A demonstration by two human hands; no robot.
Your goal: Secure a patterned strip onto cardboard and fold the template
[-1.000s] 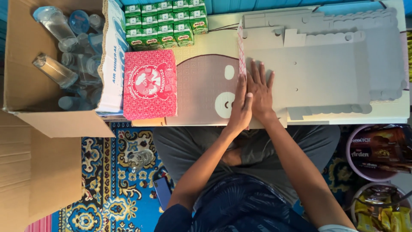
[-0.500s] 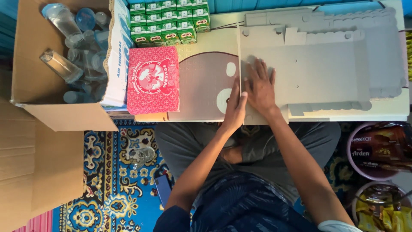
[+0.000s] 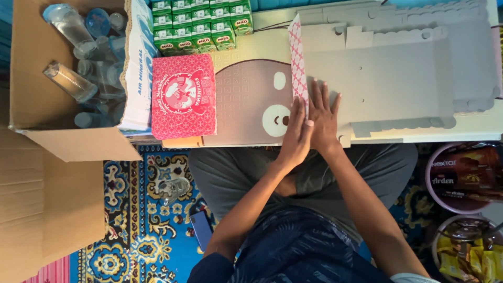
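Low table (image 3: 251,50), patterned blue carpet (image 3: 136,246)

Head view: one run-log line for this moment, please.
left hand: lifting patterned edge flap of flat grey box blank | right hand: palm flat on blank beside fold | nearby: pink folded box, green drink cartons

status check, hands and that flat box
Left hand and right hand both flat, pressing the pink flap of the flat box. Nothing gripped. Pink box clear to the side.
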